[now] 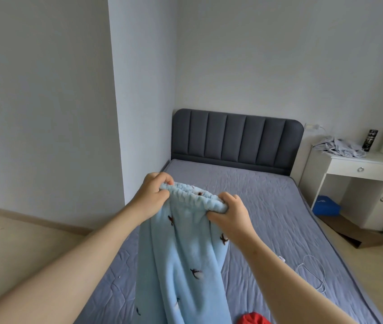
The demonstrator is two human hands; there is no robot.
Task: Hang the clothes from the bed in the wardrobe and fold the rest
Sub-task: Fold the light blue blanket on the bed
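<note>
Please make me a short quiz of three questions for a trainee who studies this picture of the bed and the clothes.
1. True or false: the left hand and the right hand both grip the elastic waistband of the light blue trousers.
2. What lies on the bed near its right edge? A) a white cable B) a pillow C) a book
3. Fill in: the cloth at the bottom edge of the picture is ___ in colour.

Key: 1 true; 2 A; 3 red.
</note>
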